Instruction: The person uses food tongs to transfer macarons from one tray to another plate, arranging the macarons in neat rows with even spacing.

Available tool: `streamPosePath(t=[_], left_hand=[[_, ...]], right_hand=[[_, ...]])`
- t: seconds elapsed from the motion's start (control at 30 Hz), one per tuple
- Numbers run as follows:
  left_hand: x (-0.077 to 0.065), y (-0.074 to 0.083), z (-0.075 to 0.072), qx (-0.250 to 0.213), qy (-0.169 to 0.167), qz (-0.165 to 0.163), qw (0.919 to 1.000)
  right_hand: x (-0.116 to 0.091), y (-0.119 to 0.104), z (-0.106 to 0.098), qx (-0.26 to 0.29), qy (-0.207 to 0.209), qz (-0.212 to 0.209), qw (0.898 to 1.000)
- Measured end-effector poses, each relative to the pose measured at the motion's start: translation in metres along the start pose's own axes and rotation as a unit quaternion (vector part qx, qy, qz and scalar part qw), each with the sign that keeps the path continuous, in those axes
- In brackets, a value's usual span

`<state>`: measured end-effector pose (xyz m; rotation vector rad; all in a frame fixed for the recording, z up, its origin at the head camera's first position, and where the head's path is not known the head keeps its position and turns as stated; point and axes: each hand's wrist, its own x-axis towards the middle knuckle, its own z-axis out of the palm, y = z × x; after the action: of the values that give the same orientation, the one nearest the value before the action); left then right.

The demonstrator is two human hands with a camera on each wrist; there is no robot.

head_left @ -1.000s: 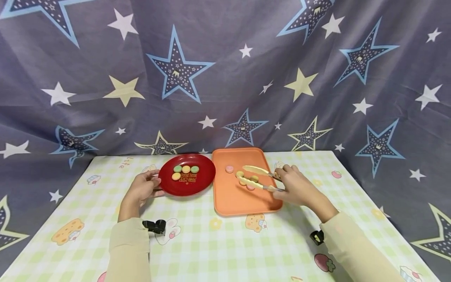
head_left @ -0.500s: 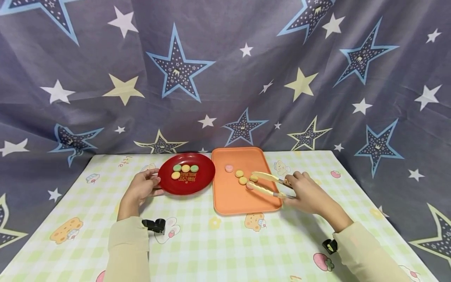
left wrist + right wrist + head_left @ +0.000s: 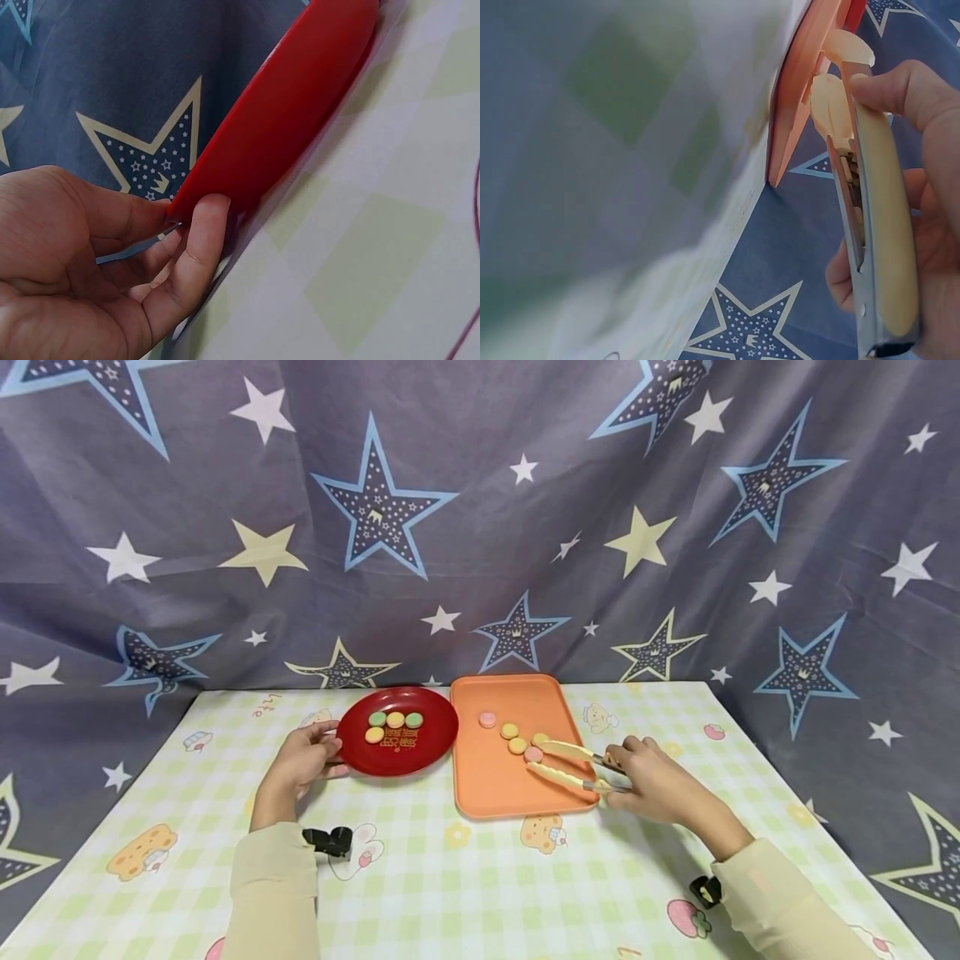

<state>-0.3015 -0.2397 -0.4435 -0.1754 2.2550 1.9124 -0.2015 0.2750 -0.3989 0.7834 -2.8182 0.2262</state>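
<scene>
My left hand [image 3: 303, 762] pinches the left rim of a round red plate [image 3: 408, 760], thumb above and fingers under the edge in the left wrist view. Two green and two yellow macarons [image 3: 395, 720] lie on the plate. In my right hand [image 3: 652, 779] is a pair of tongs [image 3: 885, 225] with cream tips, held spread. Their tips hang over the right half of an orange tray [image 3: 487, 793], beside a pink macaron [image 3: 533, 754] and a yellow macaron [image 3: 541, 740]. Two more yellow macarons [image 3: 517, 746] and another pink macaron [image 3: 487, 720] lie farther left on the tray.
The tray and plate sit side by side at the back of a table with a green-checked cloth [image 3: 420, 893]. Behind them hangs a dark curtain [image 3: 480, 527] printed with stars. Small black wrist cameras [image 3: 330, 841] show below both hands.
My right hand and the tongs have shifted right and slightly toward me, and the tips moved off the middle yellow macarons. The near pink macaron now shows fully. My left hand keeps its grip.
</scene>
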Motion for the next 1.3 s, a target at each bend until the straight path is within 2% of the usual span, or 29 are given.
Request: streamPosePath(t=[0.53,0.8,1.07,1.3], left_hand=[[0.0016,-0.0013,-0.0011,-0.003,0.002,-0.001,1.0],[0.0008,-0.0019,-0.0015,0.001,-0.003,0.003,1.0],[0.0004,-0.0007,0.0007,0.003,0.0,-0.001,1.0],[0.0008,-0.0022,-0.001,0.001,-0.002,0.002,1.0]], right_hand=[[0.0045,-0.002,-0.0029,0.017,-0.025,0.016,0.999],[0.0051,-0.0018,-0.0054,0.033,-0.032,0.002,0.999],[0.0,-0.0002,-0.0079,0.014,-0.021,-0.001,1.0],[0.0049,-0.0007,-0.0091,0.0,0.005,0.003,1.0]])
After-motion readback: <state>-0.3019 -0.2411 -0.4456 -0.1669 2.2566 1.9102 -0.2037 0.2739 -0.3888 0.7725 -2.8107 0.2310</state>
